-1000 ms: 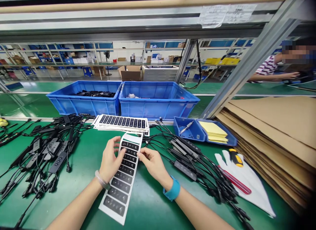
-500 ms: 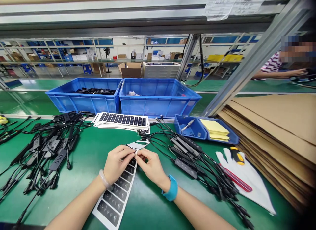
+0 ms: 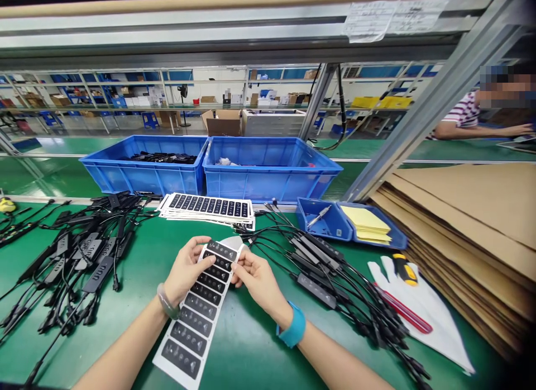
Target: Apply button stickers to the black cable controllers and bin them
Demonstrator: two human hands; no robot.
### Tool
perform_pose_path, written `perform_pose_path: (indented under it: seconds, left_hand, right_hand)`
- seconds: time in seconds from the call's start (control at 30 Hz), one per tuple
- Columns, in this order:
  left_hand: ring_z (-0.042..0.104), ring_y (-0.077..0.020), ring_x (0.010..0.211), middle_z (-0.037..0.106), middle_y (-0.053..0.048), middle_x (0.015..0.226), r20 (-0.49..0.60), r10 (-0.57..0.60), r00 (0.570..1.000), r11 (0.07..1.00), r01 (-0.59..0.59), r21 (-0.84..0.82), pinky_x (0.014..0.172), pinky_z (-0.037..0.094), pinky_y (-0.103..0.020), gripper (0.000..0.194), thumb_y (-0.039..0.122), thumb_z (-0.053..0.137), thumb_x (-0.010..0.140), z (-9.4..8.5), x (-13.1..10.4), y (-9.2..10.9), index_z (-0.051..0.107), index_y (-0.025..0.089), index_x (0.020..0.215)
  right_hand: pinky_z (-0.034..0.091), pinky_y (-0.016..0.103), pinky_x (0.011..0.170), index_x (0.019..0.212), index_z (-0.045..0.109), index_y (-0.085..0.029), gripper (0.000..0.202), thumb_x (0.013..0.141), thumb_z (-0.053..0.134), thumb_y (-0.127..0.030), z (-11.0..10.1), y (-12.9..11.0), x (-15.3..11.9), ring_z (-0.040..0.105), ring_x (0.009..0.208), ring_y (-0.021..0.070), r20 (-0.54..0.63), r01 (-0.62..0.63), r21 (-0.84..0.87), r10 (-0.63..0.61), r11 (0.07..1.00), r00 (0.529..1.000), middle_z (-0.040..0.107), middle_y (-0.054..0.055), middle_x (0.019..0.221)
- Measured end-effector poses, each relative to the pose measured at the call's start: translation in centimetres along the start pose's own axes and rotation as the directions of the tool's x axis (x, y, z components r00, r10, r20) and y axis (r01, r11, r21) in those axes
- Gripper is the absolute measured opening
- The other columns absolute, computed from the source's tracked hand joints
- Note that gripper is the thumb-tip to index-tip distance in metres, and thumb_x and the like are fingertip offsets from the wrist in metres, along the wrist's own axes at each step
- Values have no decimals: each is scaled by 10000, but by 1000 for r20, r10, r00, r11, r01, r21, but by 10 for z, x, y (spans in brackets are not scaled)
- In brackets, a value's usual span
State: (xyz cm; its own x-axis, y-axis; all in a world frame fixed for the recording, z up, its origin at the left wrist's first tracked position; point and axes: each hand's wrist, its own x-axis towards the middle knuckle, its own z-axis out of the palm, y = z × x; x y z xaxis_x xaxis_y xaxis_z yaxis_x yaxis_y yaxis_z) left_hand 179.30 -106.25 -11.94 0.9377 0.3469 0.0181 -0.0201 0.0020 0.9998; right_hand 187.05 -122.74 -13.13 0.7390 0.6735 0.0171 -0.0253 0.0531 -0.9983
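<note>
A white sheet of black labels point(image 3: 195, 327) slants over the green bench, its far end raised between both hands. My left hand point(image 3: 188, 270) grips the sheet's left edge near that end, thumb on top of a label. My right hand point(image 3: 255, 278) pinches the right edge, with the thumb over the sheet and the other fingers curled at its side. Beyond the hands a curved whitish piece point(image 3: 231, 242) shows at the sheet's far end; how it joins the sheet is unclear. A stack of similar label sheets point(image 3: 209, 205) lies farther back.
Black cabled devices lie in a left pile point(image 3: 98, 272) and a right pile point(image 3: 316, 289). Behind stand two blue bins point(image 3: 142, 175) point(image 3: 272, 180). At right are small trays point(image 3: 324, 231) with yellow paper, a white glove point(image 3: 444, 323) and cardboard point(image 3: 469, 211). A person point(image 3: 464, 119) sits farther back.
The far end of the sheet was folded over and pinched between both hands; now its labels face up. My left hand has moved slightly left, and the hands are farther apart.
</note>
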Motion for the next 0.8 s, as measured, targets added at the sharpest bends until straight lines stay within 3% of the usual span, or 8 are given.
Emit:
perform_pose_path:
  seconds: [0.1, 0.2, 0.27, 0.33, 0.43, 0.5, 0.8]
  left_hand:
    - [651, -165, 768, 620, -47, 975, -33, -64, 997, 991, 59, -119, 685, 525, -297, 524, 323, 733, 709, 0, 1, -4, 423, 194, 1112]
    - [643, -130, 703, 554, -4, 987, -117, 6, 993, 1000, -4, 21, 636, 520, -269, 562, 286, 744, 685, 1, -1, -7, 399, 223, 1124]
    - [628, -115, 673, 543, 23, 926, -103, 47, 994, 992, -35, 118, 616, 507, -251, 549, 250, 733, 687, 3, -3, -6, 397, 230, 1121]
    - [624, -122, 690, 575, 31, 852, -24, 46, 999, 991, -43, 128, 642, 502, -253, 513, 223, 714, 700, 6, -4, -4, 398, 222, 1104]
    - [621, -135, 735, 635, 13, 798, 78, 24, 997, 997, -30, 73, 702, 491, -264, 454, 210, 699, 712, 11, -7, 1, 410, 201, 1063]
    - [607, -127, 709, 639, 18, 762, 79, 23, 997, 997, -28, 68, 682, 475, -247, 434, 216, 695, 717, 13, -8, 3, 421, 195, 1052]
    - [588, -124, 652, 607, 40, 702, 35, 81, 996, 985, -86, 149, 616, 447, -226, 318, 269, 646, 787, 17, -10, -4, 459, 208, 1036]
  right_hand:
    - [339, 209, 433, 663, 441, -193, 332, 774, 660, -415, -6, -2, 0, 443, 451, 84, -114, 75, -154, -93, 985, 989, 459, -56, 540]
    - [321, 229, 470, 630, 429, -199, 329, 826, 624, -378, -13, -8, -2, 382, 489, 88, -228, 233, -352, -324, 906, 918, 400, -58, 541]
    - [361, 247, 516, 703, 537, -194, 203, 848, 605, -319, -16, -12, -3, 451, 563, 117, -169, 307, -466, -424, 830, 890, 495, -20, 622]
    - [408, 268, 581, 816, 633, -201, 74, 855, 598, -253, -15, -14, -5, 532, 681, 154, -53, 367, -557, -474, 745, 879, 596, 25, 749]
    - [462, 309, 698, 944, 683, -224, 124, 853, 603, -200, -12, -10, -5, 580, 821, 192, 65, 431, -610, -500, 665, 864, 659, 48, 870]
    - [479, 326, 729, 959, 696, -226, 145, 853, 605, -190, -9, -5, -4, 592, 827, 195, 91, 444, -611, -499, 655, 862, 675, 47, 872]
    - [502, 315, 716, 918, 730, -229, 143, 854, 605, -202, -7, -2, -5, 634, 791, 186, 69, 392, -568, -433, 724, 899, 708, 42, 851]
